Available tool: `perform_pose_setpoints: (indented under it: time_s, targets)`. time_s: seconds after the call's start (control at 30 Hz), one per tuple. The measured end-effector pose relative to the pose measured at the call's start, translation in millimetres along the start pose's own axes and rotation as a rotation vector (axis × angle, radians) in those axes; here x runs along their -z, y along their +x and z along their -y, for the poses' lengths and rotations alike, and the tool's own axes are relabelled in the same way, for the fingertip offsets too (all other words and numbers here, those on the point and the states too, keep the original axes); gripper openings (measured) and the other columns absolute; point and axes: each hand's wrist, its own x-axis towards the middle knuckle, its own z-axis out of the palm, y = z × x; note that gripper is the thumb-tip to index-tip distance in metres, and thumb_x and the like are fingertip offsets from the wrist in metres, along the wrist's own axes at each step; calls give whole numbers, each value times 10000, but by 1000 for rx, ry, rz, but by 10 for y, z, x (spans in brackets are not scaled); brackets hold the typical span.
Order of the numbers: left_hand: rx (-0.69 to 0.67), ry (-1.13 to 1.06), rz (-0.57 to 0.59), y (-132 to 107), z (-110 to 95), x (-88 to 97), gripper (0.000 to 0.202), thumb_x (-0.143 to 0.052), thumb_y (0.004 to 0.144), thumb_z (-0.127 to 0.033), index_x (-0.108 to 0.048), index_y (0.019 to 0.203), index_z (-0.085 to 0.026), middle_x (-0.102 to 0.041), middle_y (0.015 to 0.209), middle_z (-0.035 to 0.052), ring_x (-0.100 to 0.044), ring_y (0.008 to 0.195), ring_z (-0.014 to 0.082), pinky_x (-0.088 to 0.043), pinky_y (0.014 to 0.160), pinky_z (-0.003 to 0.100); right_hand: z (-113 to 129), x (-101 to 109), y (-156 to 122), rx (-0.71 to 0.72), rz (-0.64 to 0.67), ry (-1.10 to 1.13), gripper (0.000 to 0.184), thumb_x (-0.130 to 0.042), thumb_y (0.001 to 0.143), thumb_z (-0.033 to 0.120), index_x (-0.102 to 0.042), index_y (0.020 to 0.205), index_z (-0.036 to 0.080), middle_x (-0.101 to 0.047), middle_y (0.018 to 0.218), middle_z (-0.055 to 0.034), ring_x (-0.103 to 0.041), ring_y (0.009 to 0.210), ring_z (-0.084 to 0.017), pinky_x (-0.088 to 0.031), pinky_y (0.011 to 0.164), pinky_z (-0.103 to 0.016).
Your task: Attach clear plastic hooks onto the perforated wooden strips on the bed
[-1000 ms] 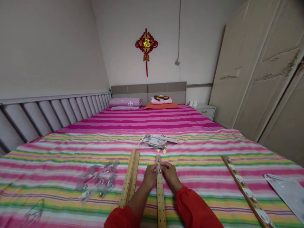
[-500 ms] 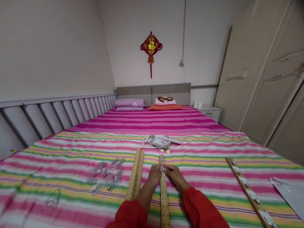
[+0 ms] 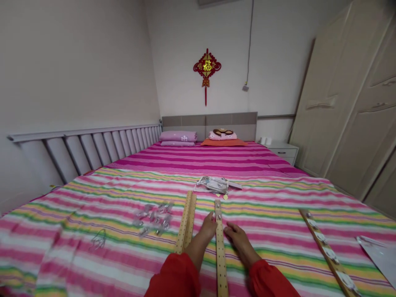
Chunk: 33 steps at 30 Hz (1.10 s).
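Observation:
A long wooden strip with rows of holes (image 3: 220,251) lies lengthwise on the striped bedspread (image 3: 108,206) in front of me, a small metal fitting near its far end. My left hand (image 3: 206,231) rests against the strip's left edge, fingers loosely curled, nothing visibly in them. My right hand (image 3: 236,235) lies on the bedspread just right of the strip, fingers extended and low. Both sleeves are red. Two more perforated wooden strips (image 3: 186,220) lie side by side just left of my left hand.
Small clear bags of metal hardware (image 3: 154,214) lie to the left. A pile of packets (image 3: 215,184) sits beyond the strips. At the right, another wooden strip with round white fittings (image 3: 324,247) and a plastic bag (image 3: 379,255). A wardrobe (image 3: 349,103) stands right.
My hands have come off the small fitting at the strip's far end and dropped to either side of the strip. The view has swung to the left.

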Motion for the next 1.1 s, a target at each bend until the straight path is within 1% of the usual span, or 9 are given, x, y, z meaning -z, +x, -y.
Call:
perform_pose_setpoints:
  time_s: [0.1,0.2,0.33,0.4,0.47,0.57,0.73,0.97,1.1]
  targets:
    - [-17,17,-8,-284,-47,241,357,-613,668,-106,-665,1020,-128,-701,1015,89,-623,944,195,-485,830,280,21,60,-194,-70,4,58,336,-742,504,262,-685,815,149,-656,610,3,-606,585,-160,-496,580,-274]
    - [-118,86,-62,-588,-6,675,281,-594,713,-177,-682,976,-135,-702,1001,93,-628,945,205,-474,869,305,37,112,-396,-143,-16,114,319,-764,475,255,-682,768,160,-652,588,11,-608,574,-157,-495,569,-266]
    - [-343,385,-449,-858,136,1378,237,-464,802,-256,-675,872,-175,-684,935,75,-609,930,216,-467,842,336,11,162,-656,-163,-76,194,327,-784,438,237,-696,744,164,-669,584,11,-620,580,-157,-508,588,-264]
    - [-358,550,-617,-907,207,1655,249,-441,813,-264,-669,876,-185,-680,934,74,-595,943,228,-451,865,358,-9,173,-771,-150,-95,196,307,-788,431,250,-704,713,163,-667,559,4,-620,563,-166,-509,575,-276]
    - [-328,706,-715,-912,264,1827,272,-429,825,-264,-671,916,-179,-674,968,87,-578,972,243,-431,886,377,-20,180,-872,-136,-104,186,295,-791,427,267,-713,693,167,-683,572,-11,-623,563,-179,-510,566,-290]
    - [-244,900,-753,-884,317,1903,314,-411,850,-254,-673,997,-161,-649,1068,108,-549,1021,259,-415,884,380,-13,191,-988,-128,-112,171,293,-793,426,278,-725,692,178,-702,595,-22,-618,560,-180,-505,550,-291]
    - [-137,1063,-739,-841,350,1851,303,-431,857,-219,-687,1006,-156,-628,1143,116,-529,1049,263,-384,898,369,-24,223,-1055,-125,-109,177,294,-796,413,282,-726,678,178,-686,547,-16,-592,518,-167,-485,519,-283]
    - [-170,1070,-745,-843,386,1838,245,-478,829,-179,-700,931,-184,-639,1121,90,-539,1054,252,-384,900,367,-88,242,-1035,-110,-85,210,300,-803,417,287,-735,685,171,-681,541,-12,-570,493,-155,-462,503,-277]
    - [-199,964,-758,-900,329,1812,200,-507,800,-177,-706,819,-192,-660,1044,83,-558,1012,256,-406,865,362,-57,227,-1052,-109,-81,222,289,-798,434,285,-734,691,169,-677,544,-8,-560,486,-142,-453,501,-265]
